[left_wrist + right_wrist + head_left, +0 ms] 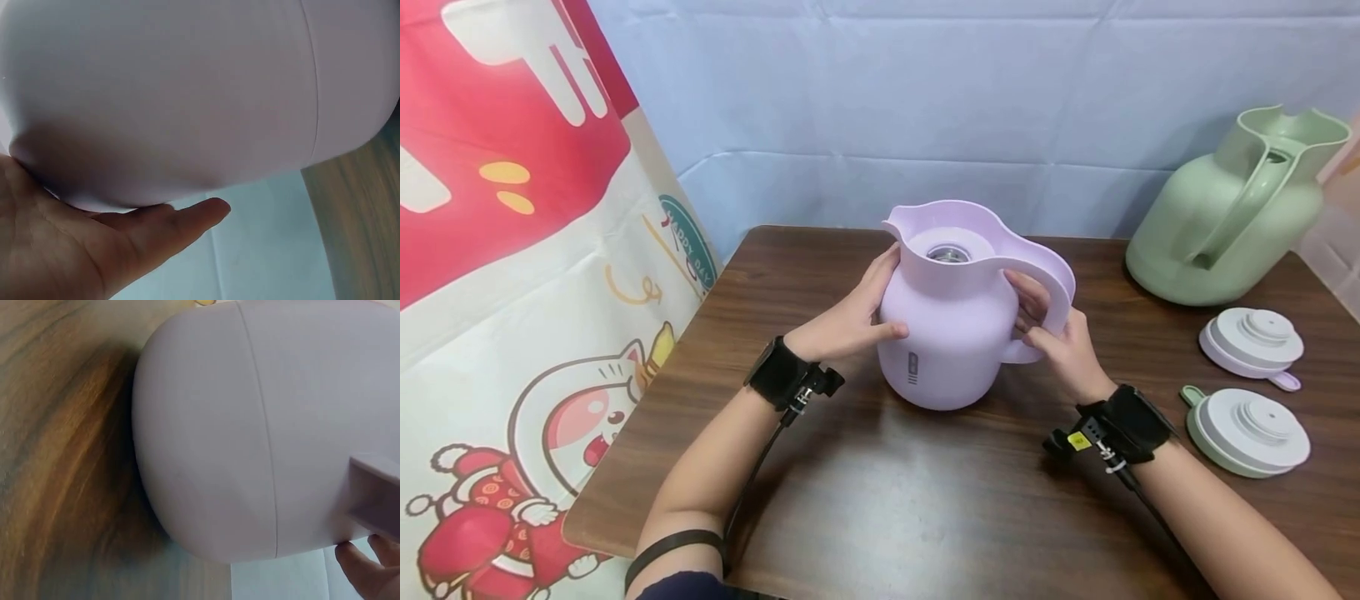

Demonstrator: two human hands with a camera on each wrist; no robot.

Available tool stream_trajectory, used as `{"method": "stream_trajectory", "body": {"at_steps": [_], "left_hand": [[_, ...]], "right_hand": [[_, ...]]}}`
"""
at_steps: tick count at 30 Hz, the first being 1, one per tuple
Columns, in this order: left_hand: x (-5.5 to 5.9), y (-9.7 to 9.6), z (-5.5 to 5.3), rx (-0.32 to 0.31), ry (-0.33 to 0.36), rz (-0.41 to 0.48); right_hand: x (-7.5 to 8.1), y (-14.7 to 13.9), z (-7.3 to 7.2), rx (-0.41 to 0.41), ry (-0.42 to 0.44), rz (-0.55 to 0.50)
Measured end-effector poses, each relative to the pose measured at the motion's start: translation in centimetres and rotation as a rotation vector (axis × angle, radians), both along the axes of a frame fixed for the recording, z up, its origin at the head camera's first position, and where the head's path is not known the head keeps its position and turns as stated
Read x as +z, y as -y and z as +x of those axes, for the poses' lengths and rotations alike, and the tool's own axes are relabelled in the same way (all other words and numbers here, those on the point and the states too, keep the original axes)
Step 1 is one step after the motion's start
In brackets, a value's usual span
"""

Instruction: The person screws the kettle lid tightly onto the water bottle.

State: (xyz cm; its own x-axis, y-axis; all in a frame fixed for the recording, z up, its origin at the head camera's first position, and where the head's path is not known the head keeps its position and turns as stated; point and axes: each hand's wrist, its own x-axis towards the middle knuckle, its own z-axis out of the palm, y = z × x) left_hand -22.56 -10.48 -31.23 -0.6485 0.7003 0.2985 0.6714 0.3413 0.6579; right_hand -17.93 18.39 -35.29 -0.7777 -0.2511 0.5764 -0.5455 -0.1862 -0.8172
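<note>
A lilac thermos jug (947,333) stands upright on the table, its lid off and the round inner opening (948,252) showing. Its spout points to the left and its handle (1058,287) to the right. Against the jug's left side rests my left hand (850,321), the thumb stretched toward the front and the other fingers partly hidden behind the body. In the left wrist view this thumb (203,215) lies straight below the jug's curved wall. My right hand (1067,346) grips at the handle, with fingers through the loop and fingertips (353,559) at the jug's body.
On the wooden table (880,508), a green thermos jug (1217,217) without a lid stands at the back right. In front of it lie a lilac-rimmed lid (1247,342) and a green-rimmed lid (1247,433). A pale blue cloth (925,100) hangs behind, a printed cloth (550,275) at left.
</note>
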Motion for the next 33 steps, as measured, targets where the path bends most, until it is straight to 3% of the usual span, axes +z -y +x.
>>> {"method": "stream_trajectory", "body": {"at_steps": [8, 15, 23, 26, 33], "left_hand": [[-0.3, -0.6, 1.1, -0.001, 0.027, 0.001], [-0.5, -0.9, 2.0, 0.010, -0.042, 0.007], [-0.7, -1.5, 3.0, 0.084, -0.114, -0.006], [-0.7, -1.7, 3.6, 0.106, -0.126, -0.016], [-0.6, -2.2, 4.9, 0.161, -0.119, -0.065]], "right_hand": [[0.3, -0.5, 0.9, 0.035, 0.062, -0.085], [0.2, -1.1, 1.4, 0.065, 0.068, -0.103], [0.2, -1.6, 1.8, 0.072, 0.072, -0.100], [0.1, -1.8, 2.0, 0.105, 0.059, -0.127], [-0.2, -2.2, 2.5, 0.078, 0.119, -0.142]]}}
